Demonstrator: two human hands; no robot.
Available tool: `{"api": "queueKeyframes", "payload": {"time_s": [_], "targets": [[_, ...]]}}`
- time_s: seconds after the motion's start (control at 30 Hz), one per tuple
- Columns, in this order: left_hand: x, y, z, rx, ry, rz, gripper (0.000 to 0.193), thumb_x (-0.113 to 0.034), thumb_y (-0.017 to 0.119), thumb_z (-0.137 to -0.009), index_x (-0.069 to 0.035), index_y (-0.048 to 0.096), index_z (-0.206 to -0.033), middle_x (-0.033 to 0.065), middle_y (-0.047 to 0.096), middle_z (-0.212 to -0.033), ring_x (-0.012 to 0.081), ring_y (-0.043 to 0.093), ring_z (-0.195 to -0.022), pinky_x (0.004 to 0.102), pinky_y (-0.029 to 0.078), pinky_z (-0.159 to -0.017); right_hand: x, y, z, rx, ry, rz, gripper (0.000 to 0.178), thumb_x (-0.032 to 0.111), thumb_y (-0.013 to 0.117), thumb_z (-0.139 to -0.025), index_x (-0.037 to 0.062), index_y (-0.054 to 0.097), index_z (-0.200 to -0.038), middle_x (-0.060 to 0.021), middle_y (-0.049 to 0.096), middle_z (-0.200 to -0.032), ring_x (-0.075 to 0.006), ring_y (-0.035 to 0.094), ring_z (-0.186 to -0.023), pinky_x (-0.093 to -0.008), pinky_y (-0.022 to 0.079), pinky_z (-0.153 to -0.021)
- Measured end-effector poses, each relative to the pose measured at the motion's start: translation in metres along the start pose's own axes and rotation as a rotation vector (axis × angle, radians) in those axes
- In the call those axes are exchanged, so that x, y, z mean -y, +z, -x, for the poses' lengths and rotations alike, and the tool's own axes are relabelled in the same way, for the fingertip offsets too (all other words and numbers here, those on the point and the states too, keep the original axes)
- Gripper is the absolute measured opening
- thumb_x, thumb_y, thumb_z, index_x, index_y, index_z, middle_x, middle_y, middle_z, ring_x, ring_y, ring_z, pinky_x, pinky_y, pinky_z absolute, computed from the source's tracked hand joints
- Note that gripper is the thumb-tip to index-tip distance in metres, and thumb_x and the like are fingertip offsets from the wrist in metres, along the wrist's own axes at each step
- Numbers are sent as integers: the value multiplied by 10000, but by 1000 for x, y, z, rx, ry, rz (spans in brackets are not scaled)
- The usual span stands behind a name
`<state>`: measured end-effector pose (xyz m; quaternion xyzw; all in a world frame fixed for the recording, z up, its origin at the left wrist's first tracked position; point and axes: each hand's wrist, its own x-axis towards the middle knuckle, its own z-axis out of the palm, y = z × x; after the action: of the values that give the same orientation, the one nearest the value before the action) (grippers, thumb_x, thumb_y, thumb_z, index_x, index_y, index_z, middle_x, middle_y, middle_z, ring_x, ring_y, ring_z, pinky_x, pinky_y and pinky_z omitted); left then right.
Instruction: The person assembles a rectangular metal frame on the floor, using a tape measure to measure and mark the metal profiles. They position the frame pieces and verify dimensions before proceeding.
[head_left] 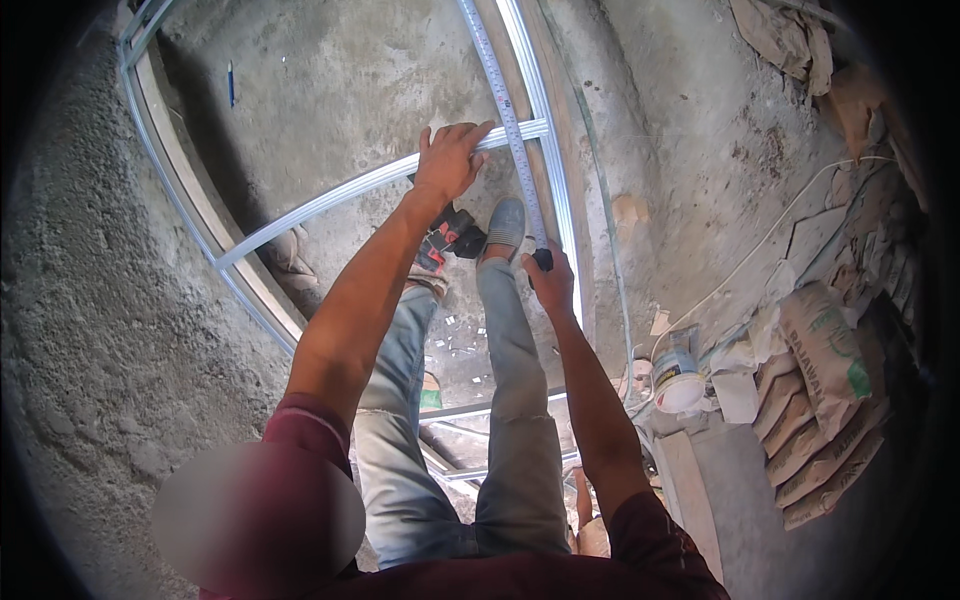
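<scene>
My left hand (450,162) rests over a silver metal crossbar (345,192), its fingers curled across the bar near the right end. In my right hand (554,284) is a tape measure (543,259) with a black case. Its long blade (497,85) runs out away from me, passing over the crossbar close to the silver right side rail (553,165) of the metal frame. Between my feet, partly behind my left wrist, a red and black cordless drill (440,245) lies on the floor.
A blue pencil-like stick (231,84) lies on the concrete at the far left. Stacked paper sacks (825,355) and a white bucket (679,385) stand at the right. A pale cable (745,262) crosses the floor there. The left rail (180,195) of the frame borders rough ground.
</scene>
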<state>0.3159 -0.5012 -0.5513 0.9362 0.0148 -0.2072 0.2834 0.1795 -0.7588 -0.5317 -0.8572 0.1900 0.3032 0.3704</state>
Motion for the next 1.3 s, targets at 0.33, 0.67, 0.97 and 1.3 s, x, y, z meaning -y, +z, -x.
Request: {"api": "queueKeyframes", "payload": {"time_s": [0.33,0.67,0.97,1.3], "targets": [[6,3,-3,13,31,35,530,-173,609,-946,-318,489,-1441,73,577,-1342,339,568,-1189,537,367,-1072,-12,7,0,-53,-45,14,579,346,762,-815,53,602,-1289,-148,673,-1056,-268,653,-952,-378,507,-869],[5,2,-3,25,33,50,550,-152,615,-939,-338,490,-1441,73,596,-1310,348,579,-1167,520,401,-1031,-3,2,1,61,61,-55,693,380,776,-803,-9,551,-1330,-206,622,-1220,-323,610,-1138,-397,482,-971],[6,0,-2,12,64,38,558,-153,608,-941,-351,478,-1446,67,608,-1277,338,585,-1156,516,405,-1013,-1,5,3,41,50,-67,643,374,777,-802,19,580,-1300,-188,629,-1120,-308,621,-1051,-398,493,-912],[4,-1,-2,40,59,15,572,-178,613,-944,-369,454,-1459,55,613,-1261,330,589,-1147,512,405,-1010,6,3,5,9,8,-52,605,354,772,-800,27,596,-1278,-179,637,-1053,-309,630,-994,-406,500,-878]]}}
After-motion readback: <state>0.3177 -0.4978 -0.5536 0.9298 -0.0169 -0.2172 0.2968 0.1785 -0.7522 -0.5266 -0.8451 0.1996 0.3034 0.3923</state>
